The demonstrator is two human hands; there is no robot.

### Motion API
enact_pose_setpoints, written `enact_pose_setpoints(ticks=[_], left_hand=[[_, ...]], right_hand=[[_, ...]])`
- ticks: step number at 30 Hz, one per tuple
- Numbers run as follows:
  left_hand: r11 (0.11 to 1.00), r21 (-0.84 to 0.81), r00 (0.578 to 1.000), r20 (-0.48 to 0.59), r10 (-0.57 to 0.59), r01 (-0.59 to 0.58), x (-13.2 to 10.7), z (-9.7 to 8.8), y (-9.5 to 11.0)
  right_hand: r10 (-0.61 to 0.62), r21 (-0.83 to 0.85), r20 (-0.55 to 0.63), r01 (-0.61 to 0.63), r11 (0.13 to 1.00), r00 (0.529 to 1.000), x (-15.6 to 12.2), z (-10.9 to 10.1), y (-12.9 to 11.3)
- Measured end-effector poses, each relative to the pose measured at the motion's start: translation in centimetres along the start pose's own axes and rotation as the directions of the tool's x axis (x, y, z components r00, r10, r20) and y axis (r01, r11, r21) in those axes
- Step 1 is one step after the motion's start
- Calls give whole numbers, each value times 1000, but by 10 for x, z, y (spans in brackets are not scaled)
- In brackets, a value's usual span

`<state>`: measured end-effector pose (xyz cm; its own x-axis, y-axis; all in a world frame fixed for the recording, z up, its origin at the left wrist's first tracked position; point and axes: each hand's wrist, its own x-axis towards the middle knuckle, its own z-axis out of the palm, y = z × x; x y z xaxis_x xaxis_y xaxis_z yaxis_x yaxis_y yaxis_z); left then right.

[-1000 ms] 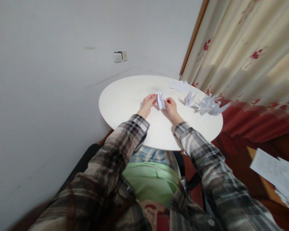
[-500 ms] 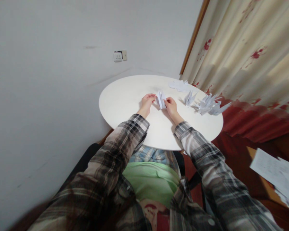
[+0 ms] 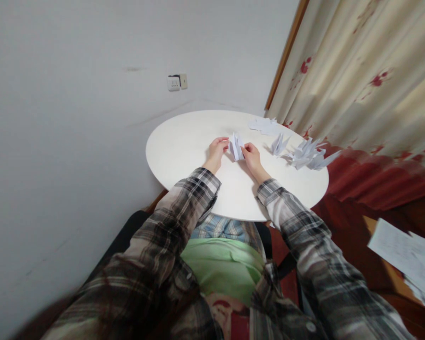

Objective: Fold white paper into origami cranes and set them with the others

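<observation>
Pinching the small folded paper [image 3: 237, 147] by its right edge: right hand [image 3: 252, 157], thumb and index closed on it, near frame center. Layers hard to make out, pale on pale; the right hand's remaining fingers are curled and mostly hidden. Left hand [image 3: 217, 152] is narrow, fingertips at the paper's left edge; can't tell if they grip it or sit just beside it. Can't tell if the paper's bottom touches the table [image 3: 179, 151] either. Curtain [image 3: 375, 85] cut off at upper right, loose sheets [image 3: 403, 250] cut off at lower right, writing unreadable.

Edges: rounded white rim, front part partly covered by both plaid sleeves [image 3: 184, 203]. Most room is left of the left hand, tabletop running out to the rim. Right side is tighter: one standing folded piece [image 3: 278, 145], then a folded cluster [image 3: 302, 155] near the right rim, its pieces overlapping, count unclear. Flat papers [image 3: 264, 125] near the far rim, upper right of the hands.

Held paper sits between the hands, just left of the right fingertips, upright, folds roughly vertical.
</observation>
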<state>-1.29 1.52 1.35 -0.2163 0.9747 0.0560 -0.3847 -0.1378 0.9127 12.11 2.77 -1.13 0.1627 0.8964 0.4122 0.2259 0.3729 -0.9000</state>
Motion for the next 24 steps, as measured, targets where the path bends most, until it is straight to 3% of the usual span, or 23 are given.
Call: enact_pose_setpoints(ticks=[4,15,24], left_hand=[[1000,-8,997,77,-18,19,-2,1,-1],[998,-40,993,113,-36,41,-1,1,-3],[998,-20,975,217,-51,56,-6,5,-2]], right_hand=[[10,4,-4,-10,1000,1000,-1,-1,-1],[7,-20,-2,-7,1000,1000,-1,-1,-1],[-9,-21,-25,8,1000,1000,-1,-2,-1]])
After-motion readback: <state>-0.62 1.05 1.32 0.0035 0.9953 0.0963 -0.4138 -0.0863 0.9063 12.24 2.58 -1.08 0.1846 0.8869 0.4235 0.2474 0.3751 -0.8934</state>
